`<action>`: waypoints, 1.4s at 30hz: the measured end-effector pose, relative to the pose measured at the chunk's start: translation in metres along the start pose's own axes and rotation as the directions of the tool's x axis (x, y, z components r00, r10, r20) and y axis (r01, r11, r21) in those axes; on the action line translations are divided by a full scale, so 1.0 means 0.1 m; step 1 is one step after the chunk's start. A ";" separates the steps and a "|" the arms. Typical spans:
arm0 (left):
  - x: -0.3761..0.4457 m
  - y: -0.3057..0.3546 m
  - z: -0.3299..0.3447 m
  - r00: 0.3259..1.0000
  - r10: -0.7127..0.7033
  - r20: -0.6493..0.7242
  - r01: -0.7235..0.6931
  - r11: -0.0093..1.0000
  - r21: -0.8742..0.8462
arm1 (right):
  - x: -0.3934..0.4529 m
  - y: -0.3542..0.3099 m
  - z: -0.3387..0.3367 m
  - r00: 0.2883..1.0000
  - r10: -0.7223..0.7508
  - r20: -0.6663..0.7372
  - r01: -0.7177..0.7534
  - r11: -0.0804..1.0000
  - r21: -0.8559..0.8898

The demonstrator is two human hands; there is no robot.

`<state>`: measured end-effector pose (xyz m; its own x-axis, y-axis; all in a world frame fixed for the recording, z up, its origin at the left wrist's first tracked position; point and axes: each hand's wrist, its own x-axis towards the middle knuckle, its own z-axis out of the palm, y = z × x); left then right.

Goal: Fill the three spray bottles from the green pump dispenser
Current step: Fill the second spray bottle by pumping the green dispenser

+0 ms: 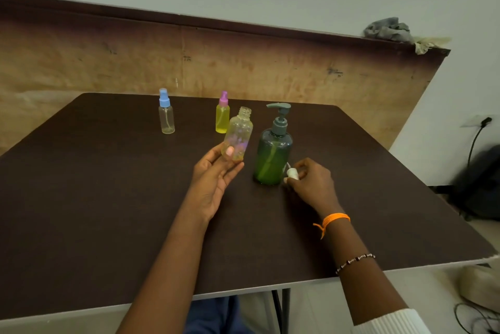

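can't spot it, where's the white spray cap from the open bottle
In the head view the white spray cap is pinched in the right hand, low over the table, just right of the green pump dispenser's base.

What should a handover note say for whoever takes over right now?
Left hand holds the open bottle, uncapped, beside the dispenser. Right hand holds its white cap low by the dispenser's base.
Pink bottle stands capped with yellow liquid: looks filled. Blue bottle stands capped and looks empty.
Left: pump into the open bottle, recap, then do the blue one.
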<state>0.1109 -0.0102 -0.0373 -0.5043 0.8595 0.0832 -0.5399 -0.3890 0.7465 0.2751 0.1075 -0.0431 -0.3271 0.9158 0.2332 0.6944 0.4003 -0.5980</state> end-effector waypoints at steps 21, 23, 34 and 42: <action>-0.03 -0.01 -0.01 0.996 -0.084 -0.006 0.084 0.996 -0.003 | 0.09 0.10 -0.15 0.986 0.066 0.151 -0.094 0.978 0.187; -0.03 -0.01 0.00 0.995 -0.096 -0.003 0.096 0.995 0.007 | 0.10 0.11 -0.19 0.989 0.067 0.129 -0.091 0.978 0.186; 0.00 0.01 0.05 0.997 -0.080 0.001 0.080 0.996 -0.049 | 0.07 -0.60 -0.49 0.757 -0.480 -0.444 0.566 0.820 0.078; 0.10 0.06 0.10 0.997 -0.067 0.034 0.068 0.997 -0.023 | 0.17 -0.79 -0.27 0.654 -0.589 -0.475 0.651 0.758 -0.043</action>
<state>0.1091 -0.0006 -0.0256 -0.4433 0.8947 0.0555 -0.5884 -0.3371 0.7350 0.2319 0.0929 0.0285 -0.3186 0.3788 0.8689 0.3405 0.9012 -0.2681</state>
